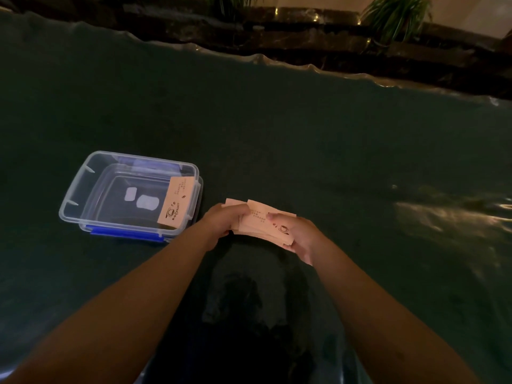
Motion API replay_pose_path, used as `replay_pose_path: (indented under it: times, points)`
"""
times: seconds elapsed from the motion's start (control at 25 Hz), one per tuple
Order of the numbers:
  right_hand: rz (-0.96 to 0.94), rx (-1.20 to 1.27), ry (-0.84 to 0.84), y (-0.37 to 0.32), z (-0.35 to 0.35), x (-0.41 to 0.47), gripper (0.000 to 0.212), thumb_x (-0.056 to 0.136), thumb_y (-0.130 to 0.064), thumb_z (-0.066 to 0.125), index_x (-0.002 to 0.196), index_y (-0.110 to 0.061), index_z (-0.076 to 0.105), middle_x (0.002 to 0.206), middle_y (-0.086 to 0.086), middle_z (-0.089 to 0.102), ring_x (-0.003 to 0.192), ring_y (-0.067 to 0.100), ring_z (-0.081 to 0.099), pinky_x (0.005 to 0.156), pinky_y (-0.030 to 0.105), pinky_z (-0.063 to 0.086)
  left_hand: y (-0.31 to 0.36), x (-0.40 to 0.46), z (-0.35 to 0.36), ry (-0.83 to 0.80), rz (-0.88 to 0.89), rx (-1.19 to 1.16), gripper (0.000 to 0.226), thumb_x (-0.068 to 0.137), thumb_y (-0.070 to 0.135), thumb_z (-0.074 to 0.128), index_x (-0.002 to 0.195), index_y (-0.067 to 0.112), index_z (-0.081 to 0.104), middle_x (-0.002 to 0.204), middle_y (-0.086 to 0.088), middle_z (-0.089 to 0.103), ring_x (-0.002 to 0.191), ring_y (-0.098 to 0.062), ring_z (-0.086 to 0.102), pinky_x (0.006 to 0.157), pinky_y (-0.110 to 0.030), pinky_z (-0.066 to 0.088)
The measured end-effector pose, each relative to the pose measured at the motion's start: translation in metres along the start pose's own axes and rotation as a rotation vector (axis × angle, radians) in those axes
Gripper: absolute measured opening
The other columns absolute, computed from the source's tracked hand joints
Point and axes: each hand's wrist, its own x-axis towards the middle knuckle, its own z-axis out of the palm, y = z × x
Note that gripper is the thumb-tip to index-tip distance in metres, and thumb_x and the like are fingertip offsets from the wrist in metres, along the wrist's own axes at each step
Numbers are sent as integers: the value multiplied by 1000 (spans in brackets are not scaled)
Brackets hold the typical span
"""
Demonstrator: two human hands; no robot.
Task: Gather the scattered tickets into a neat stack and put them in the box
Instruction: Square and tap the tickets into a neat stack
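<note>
A loose stack of pale orange tickets (260, 221) printed with a coffee cup is held between both hands just above the dark green table. My left hand (221, 221) grips its left end, and my right hand (299, 234) holds the right end from below with the thumb on top. The edges of the stack are uneven. A clear plastic box (83, 189) with blue clips stands to the left of my hands, open. One ticket (174, 202) leans against the inside of its right wall.
Glossy dark green table (304, 134) stretches far ahead and to the right. Its wavy far edge (263, 58) borders a dark stone ledge with potted plants (396, 15). White labels (144, 199) show on the box's floor.
</note>
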Motion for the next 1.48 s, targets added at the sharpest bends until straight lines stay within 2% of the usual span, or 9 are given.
replay_pose_path:
  times: [0.24,0.44,0.56,0.84,1.0,1.12,1.28,1.4,1.48]
  points:
    - [21,223,-55,35,6,-24,51,84,-34,87,129,-19,68,122,8,79,116,28,70,85,42,57,-15,-22,6,-48,125,-183,72,80,22,86,141,21,47,124,-9,71,109,-27,72,93,-49,61]
    - [-2,420,-157,56,7,-49,66,88,-27,84,146,-29,53,138,16,67,126,39,63,95,62,59,-36,-44,22,103,269,-420,102,56,20,97,143,27,44,131,-6,64,116,-28,68,101,-55,56]
    - [-44,502,-221,69,16,-65,66,85,-28,83,146,-24,58,138,18,71,128,40,67,98,61,60,-44,-63,30,55,301,-539,115,44,29,98,147,21,46,129,-6,70,115,-26,70,102,-55,56]
    - [-238,241,-329,71,27,-80,78,78,-25,89,149,-22,56,135,11,75,120,33,74,96,53,62,-53,-89,16,-186,375,-226,68,75,8,90,134,16,58,119,-9,77,111,-30,74,68,-33,62]
    - [-393,-152,-312,58,21,-79,96,73,-13,87,155,-34,43,135,-1,75,124,18,72,99,41,61,-49,-90,-7,-287,465,6,81,69,0,92,139,17,55,123,-5,75,116,-20,72,87,-35,62]
    - [-533,-260,-281,49,27,-77,102,70,-8,88,155,-37,38,140,-2,70,128,17,69,104,42,59,-46,-86,-20,-311,626,215,91,67,12,97,140,36,49,126,11,72,120,-7,67,94,-27,60]
    - [-618,-482,-196,52,44,-70,98,69,-36,92,147,-47,33,131,-23,69,125,-3,65,105,24,54,-43,-76,-34,-284,750,515,106,59,35,100,132,63,30,128,33,60,122,9,59,91,-8,49]
    - [-661,-562,-145,63,58,-65,110,81,-31,85,161,-44,11,142,-29,53,130,-16,53,110,8,39,-56,-62,-37,-246,780,617,111,61,33,98,134,63,21,128,25,60,122,10,57,101,-20,47]
    - [-648,-552,-145,69,63,-59,113,83,-24,84,164,-42,7,147,-22,52,132,-15,51,113,11,37,-65,-55,-38,-240,786,606,112,64,32,97,142,54,20,134,20,58,126,5,57,110,-32,47]
